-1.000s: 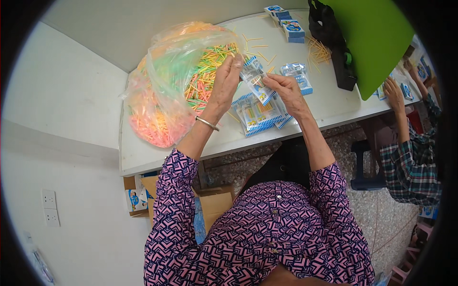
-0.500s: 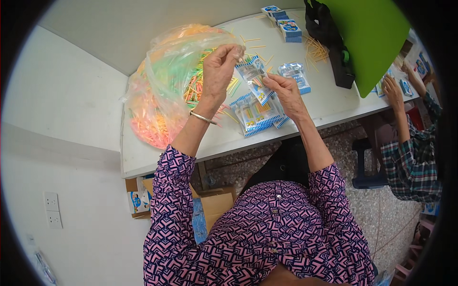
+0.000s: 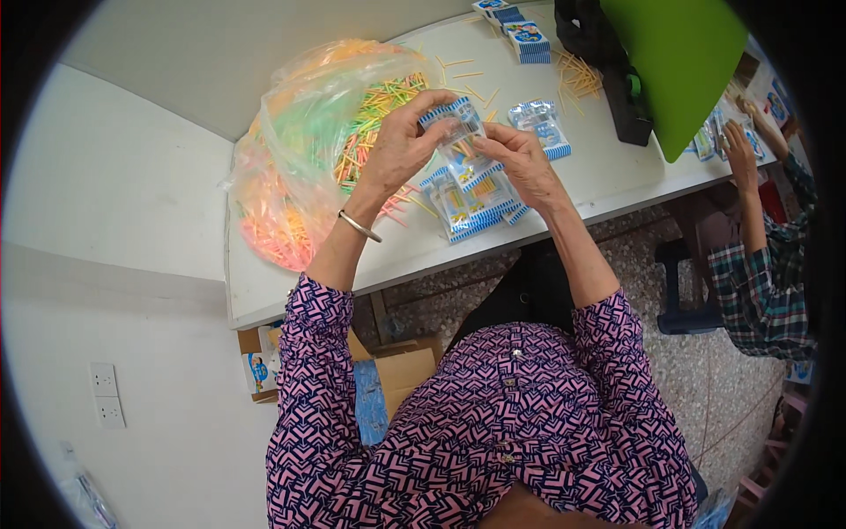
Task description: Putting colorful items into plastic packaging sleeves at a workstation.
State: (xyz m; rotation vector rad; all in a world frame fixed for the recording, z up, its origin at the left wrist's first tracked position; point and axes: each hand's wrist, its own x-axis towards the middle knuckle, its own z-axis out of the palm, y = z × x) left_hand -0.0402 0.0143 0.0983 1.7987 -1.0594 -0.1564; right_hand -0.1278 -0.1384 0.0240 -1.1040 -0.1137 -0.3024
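Note:
My left hand [image 3: 401, 141] and my right hand [image 3: 520, 159] hold one small clear packet with a blue-and-white striped edge [image 3: 451, 126] between them, above the white table [image 3: 608, 176]. Both hands pinch the packet at its sides. Directly under the hands lies a pile of similar striped packets [image 3: 471, 201]. Left of my left hand a large clear plastic bag [image 3: 308, 167] bulges with thin coloured sticks in orange, green and yellow.
Loose sticks [image 3: 577, 75] and another packet [image 3: 542, 128] lie further back, with stacked packets [image 3: 524, 40] at the far edge. A green board [image 3: 683, 62] on a black stand sits at right. Another person [image 3: 758, 256] in a plaid shirt works there. Cardboard boxes [image 3: 397, 370] stand under the table.
My left hand came out of the stick bag and moved right to the packet, which both hands now hold together. The right hand stayed nearly in place.

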